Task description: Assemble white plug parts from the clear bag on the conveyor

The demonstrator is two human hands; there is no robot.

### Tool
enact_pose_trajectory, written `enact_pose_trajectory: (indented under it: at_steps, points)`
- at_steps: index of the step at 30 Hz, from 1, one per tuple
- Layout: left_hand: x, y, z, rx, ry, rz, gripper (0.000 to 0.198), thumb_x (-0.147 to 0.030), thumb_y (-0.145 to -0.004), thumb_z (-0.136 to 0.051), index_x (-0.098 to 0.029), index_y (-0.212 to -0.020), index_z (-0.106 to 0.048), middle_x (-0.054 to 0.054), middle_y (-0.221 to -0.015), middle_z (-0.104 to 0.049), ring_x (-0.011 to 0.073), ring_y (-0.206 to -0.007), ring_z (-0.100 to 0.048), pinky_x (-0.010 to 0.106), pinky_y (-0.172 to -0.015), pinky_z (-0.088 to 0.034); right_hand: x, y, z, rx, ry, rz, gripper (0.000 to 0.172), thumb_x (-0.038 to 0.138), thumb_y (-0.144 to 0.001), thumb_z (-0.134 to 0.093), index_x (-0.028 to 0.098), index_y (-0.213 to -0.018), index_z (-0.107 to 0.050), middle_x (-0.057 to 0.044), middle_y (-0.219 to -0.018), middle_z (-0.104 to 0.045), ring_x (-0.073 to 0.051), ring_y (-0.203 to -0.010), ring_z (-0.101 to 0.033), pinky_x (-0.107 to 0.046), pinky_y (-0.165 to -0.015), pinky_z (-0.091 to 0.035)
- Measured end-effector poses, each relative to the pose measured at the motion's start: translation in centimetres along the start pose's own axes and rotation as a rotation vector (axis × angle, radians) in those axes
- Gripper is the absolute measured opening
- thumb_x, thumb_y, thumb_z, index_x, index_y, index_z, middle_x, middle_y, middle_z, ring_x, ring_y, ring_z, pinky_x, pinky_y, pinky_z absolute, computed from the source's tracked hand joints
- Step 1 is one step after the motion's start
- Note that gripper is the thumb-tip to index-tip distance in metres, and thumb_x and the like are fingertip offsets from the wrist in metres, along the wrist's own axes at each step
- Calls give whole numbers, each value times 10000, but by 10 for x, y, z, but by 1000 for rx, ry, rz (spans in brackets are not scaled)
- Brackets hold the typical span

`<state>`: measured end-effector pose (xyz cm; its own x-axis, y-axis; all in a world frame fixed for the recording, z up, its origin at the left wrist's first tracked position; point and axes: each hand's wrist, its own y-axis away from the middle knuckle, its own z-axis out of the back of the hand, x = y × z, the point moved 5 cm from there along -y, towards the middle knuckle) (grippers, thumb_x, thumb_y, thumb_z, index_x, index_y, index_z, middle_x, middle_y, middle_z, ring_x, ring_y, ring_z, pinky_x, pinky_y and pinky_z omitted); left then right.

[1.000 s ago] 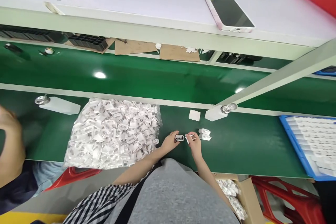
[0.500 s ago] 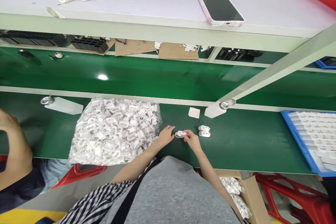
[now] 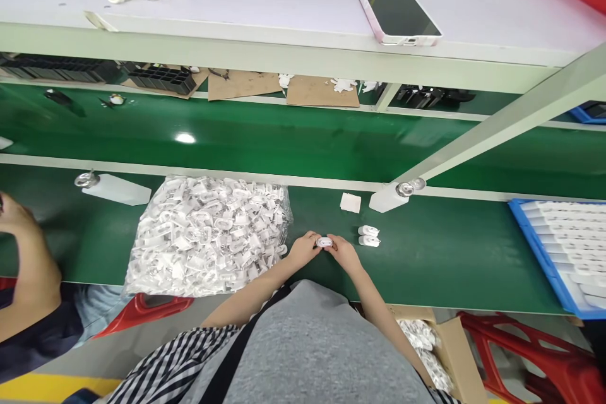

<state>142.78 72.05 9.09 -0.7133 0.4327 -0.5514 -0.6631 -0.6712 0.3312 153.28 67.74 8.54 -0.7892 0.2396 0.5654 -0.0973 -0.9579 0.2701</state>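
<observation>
A small white oval part (image 3: 324,242) is held between my two hands above the green table (image 3: 449,259). My left hand (image 3: 303,250) pinches its left end, and my right hand (image 3: 344,252) grips its right end. Two similar white pieces (image 3: 368,240) lie side by side to the right of my right hand. A clear plastic bag (image 3: 208,237) full of white parts rests left of my left hand. Behind the white pieces is a small white square pad (image 3: 350,202).
White bottles with metal tops stand at the right (image 3: 389,197) and lie at the left (image 3: 117,190). A blue tray (image 3: 540,252) of white parts is far right. A slanted post (image 3: 497,120) rises behind. Another person's arm (image 3: 28,252) is at far left. A phone (image 3: 400,12) lies on the upper shelf.
My left fingers have closed on the left end of the white part, which now shows a rounder, more compact outline. My right hand has shifted slightly. The other person's hand has moved a little.
</observation>
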Motion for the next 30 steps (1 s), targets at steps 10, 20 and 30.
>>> enact_pose_trajectory:
  at_steps: [10, 20, 30]
  points:
    - [-2, -1, 1, 17, -54, -15, 283, -199, -724, -423, -170, -999, -484, 52, -1030, -499, 157, -880, -498, 244, -757, -400, 2, 0, 2, 13, 129, 123, 277, 238, -736, -466, 186, -1006, -501, -47, -819, -563, -167, -713, -546, -256, -631, -421]
    - [-15, -10, 7, 202, -226, 74, 205, -166, -743, -417, -133, -900, -545, 85, -855, -539, 191, -744, -546, 278, -647, -423, 6, -12, 5, 138, 222, 59, 288, 192, -681, -552, 168, -968, -545, -83, -840, -590, -218, -764, -556, -274, -625, -430]
    - [-13, -11, 4, 221, -230, 31, 241, -148, -749, -396, -111, -962, -501, 101, -923, -508, 197, -766, -542, 287, -660, -428, 5, -11, -1, 197, 228, 106, 307, 209, -724, -508, 145, -1024, -495, -85, -899, -591, -212, -792, -556, -273, -660, -426]
